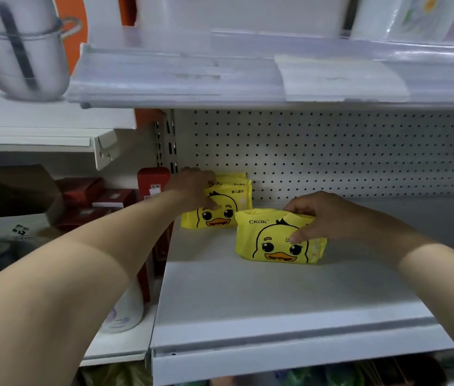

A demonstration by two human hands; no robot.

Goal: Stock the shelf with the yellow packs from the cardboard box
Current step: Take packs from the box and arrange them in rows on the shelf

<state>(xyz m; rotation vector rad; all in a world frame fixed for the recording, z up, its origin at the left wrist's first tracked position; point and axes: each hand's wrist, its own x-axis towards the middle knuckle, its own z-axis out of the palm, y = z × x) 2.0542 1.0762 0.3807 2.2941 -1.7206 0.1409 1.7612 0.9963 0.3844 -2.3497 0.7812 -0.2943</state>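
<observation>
Yellow duck-face wipe pack (276, 243) stands on the white shelf (248, 296), its top pinched by our right hand (323, 215). Our left hand (195, 188) grips the back row (228, 215), perhaps three packs, fingers (206, 178) curled over it. We should slide the front one back beside them, upright, face forward.
</observation>
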